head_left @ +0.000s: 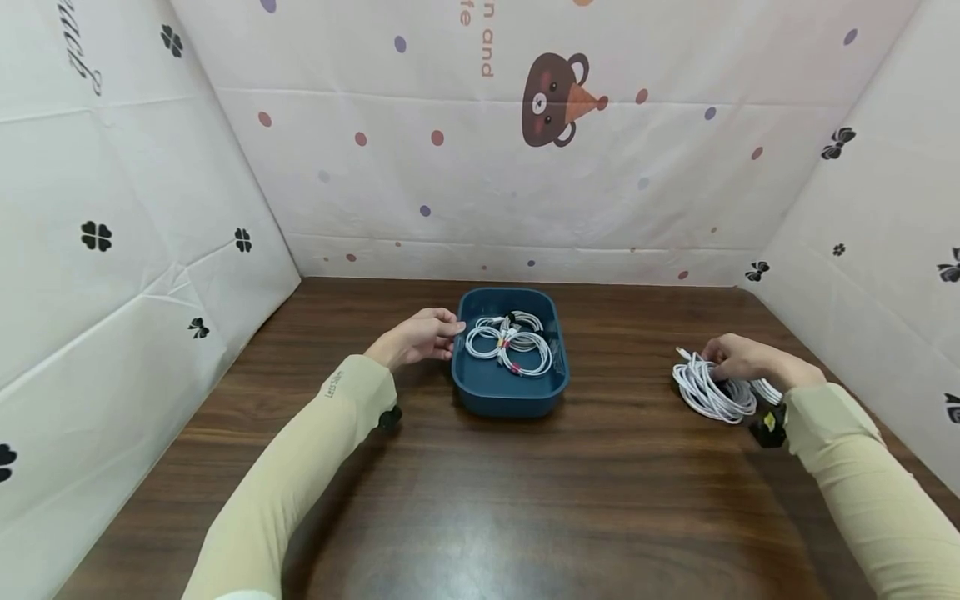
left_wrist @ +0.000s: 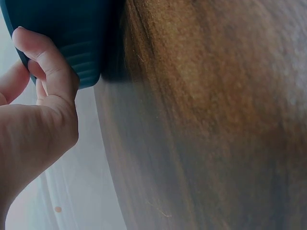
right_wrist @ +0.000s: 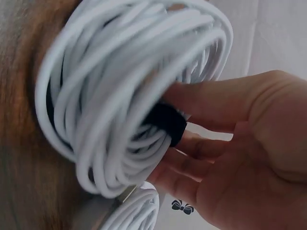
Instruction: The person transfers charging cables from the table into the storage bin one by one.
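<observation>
My left hand [head_left: 423,337] holds the left rim of a dark blue plastic bin [head_left: 508,406], its thumb and fingers pinching the wall in the left wrist view. Inside the bin lie small coiled white cables [head_left: 502,342] with red, yellow and black ties. Over on the right, my right hand [head_left: 738,358] grips a thick coil of white cable [head_left: 701,387]. A black strap [right_wrist: 165,122] binds that coil, and the fingers and thumb close around it there. Another white cable coil [right_wrist: 139,211] shows just beyond, partly hidden by the hand in the head view.
The bin and cables are on a dark brown wooden table [head_left: 480,492]. White printed sheets form a back wall [head_left: 480,183] and side walls. The right-hand coils lie close to the right side sheet [head_left: 862,317].
</observation>
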Demonstrator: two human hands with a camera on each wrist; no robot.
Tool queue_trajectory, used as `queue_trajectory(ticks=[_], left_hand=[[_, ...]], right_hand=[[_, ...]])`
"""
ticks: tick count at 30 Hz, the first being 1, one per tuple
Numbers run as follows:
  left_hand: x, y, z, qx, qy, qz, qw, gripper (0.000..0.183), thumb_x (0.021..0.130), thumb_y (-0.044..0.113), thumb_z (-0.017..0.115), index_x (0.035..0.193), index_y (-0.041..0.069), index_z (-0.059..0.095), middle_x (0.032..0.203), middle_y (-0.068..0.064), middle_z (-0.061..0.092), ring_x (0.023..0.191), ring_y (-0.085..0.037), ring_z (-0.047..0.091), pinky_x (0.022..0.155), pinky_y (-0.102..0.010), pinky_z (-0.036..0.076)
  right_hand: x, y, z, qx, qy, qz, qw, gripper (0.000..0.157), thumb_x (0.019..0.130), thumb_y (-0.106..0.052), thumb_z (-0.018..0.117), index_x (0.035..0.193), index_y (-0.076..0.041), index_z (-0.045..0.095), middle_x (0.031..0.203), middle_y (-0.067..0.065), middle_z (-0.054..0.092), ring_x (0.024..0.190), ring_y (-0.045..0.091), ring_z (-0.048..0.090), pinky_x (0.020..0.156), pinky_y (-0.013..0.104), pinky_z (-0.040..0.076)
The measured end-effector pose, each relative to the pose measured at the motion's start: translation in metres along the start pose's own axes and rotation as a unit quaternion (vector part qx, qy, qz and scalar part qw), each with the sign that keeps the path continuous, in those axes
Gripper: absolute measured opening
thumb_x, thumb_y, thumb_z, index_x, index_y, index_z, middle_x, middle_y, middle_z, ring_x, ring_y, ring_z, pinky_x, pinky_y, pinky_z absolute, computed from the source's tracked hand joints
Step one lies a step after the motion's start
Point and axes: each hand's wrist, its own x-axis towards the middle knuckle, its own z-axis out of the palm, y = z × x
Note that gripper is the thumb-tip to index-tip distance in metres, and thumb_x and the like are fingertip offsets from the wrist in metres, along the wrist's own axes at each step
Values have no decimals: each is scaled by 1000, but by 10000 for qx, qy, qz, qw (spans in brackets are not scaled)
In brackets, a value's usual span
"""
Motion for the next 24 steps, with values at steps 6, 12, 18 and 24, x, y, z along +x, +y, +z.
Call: queue_trajectory(ticks=[6,12,18,24], left_hand=[[1,0,-1,-46,14,-37,10000,12,97,17,57,101,11,47,83,-5,52,66,-17,51,60,-26,51],[1,0,-1,-81,21,-25,10000,11,97,16,57,100,11,47,85,-6,50,64,-16,51,59,-26,51],[1,0,-1,-77,17,-17,10000,11,97,16,57,100,11,47,87,-7,50,65,-16,51,59,-25,51],[1,1,0,-36,10,-17,10000,11,98,16,57,100,11,47,86,-6,51,65,-16,51,59,-25,51]], right_hand=[[-2,-11,-6,327,239,289,9988,22,85,-5,67,95,9,53,86,9,60,72,3,49,64,21,41],[-2,-18,-16,400,270,346,9982,32,85,-11,70,103,12,56,94,16,67,79,4,55,67,20,45],[-3,-17,-18,1350,-138,703,9883,39,88,-15,68,112,13,58,87,5,70,67,1,55,60,21,46],[-5,-14,-15,2268,-533,836,9689,33,91,-17,65,109,10,59,78,0,69,60,4,53,53,20,41]])
